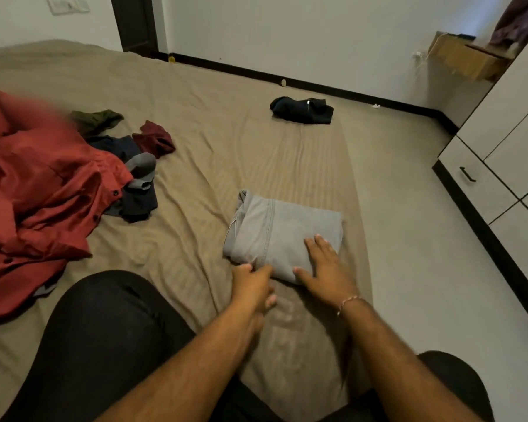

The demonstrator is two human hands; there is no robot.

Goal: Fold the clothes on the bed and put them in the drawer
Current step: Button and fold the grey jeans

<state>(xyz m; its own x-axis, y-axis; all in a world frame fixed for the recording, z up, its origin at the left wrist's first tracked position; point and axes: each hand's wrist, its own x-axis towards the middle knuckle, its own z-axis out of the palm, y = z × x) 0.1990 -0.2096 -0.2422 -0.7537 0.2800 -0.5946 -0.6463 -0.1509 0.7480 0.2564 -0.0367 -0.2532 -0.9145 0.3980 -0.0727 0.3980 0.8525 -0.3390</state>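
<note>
Nearest the camera, the folded grey cotton garment is pressed flat by the open right hand; its near left edge is pinched by the left hand. The white drawer unit stands rightward, nearer the right hand

dark door, wall switch plate, cardboard box

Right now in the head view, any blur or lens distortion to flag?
Head view: dim, warm light; a blurred patch over the rumpled red shirt at upper left; wide-angle bending of the white drawer fronts; folded grey trousers and both hands sharp.
</note>
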